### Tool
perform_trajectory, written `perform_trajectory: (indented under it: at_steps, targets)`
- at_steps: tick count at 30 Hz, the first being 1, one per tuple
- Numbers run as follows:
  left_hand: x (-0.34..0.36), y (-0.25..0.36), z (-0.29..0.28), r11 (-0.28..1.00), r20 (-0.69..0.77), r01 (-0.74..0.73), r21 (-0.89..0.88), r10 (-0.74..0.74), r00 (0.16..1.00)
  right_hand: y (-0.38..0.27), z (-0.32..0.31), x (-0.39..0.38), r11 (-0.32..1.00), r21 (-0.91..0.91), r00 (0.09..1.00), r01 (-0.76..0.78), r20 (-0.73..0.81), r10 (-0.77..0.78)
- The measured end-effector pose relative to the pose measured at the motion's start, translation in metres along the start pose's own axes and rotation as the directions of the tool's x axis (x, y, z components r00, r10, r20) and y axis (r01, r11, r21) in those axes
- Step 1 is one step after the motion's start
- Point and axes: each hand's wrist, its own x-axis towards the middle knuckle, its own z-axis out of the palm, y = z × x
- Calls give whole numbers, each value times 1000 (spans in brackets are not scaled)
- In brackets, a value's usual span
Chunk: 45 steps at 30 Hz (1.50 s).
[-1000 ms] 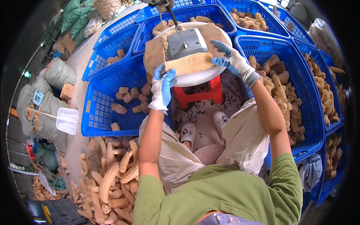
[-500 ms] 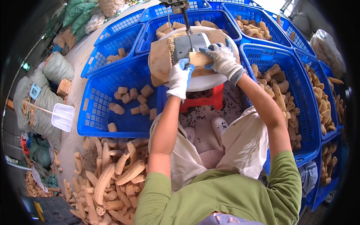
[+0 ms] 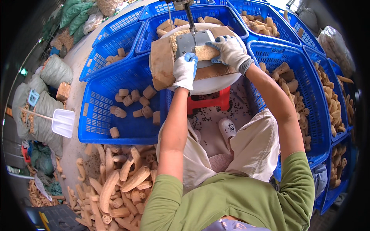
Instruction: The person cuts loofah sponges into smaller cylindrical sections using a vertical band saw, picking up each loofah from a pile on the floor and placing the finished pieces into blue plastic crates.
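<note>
A pale tan loofah piece (image 3: 204, 52) lies crosswise on the grey metal plate (image 3: 185, 41) of a machine with a thin upright blade (image 3: 194, 37), touching or very near the blade. My left hand (image 3: 185, 72), in a white and blue glove, is closed at the piece's left end. My right hand (image 3: 231, 54), gloved alike, grips its right part from above, fingers curled over it. The plate sits on a wooden board (image 3: 162, 69) over a round white top (image 3: 208, 88) on a red stool (image 3: 206, 106).
Blue crates (image 3: 88, 131) surround the machine, several holding loofah pieces (image 3: 146, 112). A heap of long loofahs (image 3: 108, 190) lies at lower left. Sacks (image 3: 54, 69) and a white scoop (image 3: 63, 122) are at the left. My legs (image 3: 250, 146) are bent below.
Both hands have moved inward and the loofah piece is pushed toward the blade, now appearing shorter between my fingers. My right hand has curled over it.
</note>
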Motion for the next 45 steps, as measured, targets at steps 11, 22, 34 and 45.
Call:
perform_trajectory:
  at_steps: [11,22,34,45]
  targets:
    - [21,-21,7,997,29,29,-77,-27,999,5,0,18,997,-69,1000,16,-21,-17]
    - [24,18,4,818,-199,-221,532,375,906,22,13,47,999,26,999,-27,-20,27]
    - [27,13,-8,851,288,-101,515,-60,956,24,17,65,996,49,998,-69,7,68]
    - [-16,58,-39,996,237,61,59,-73,969,3,2,4,989,141,999,-40,12,39]
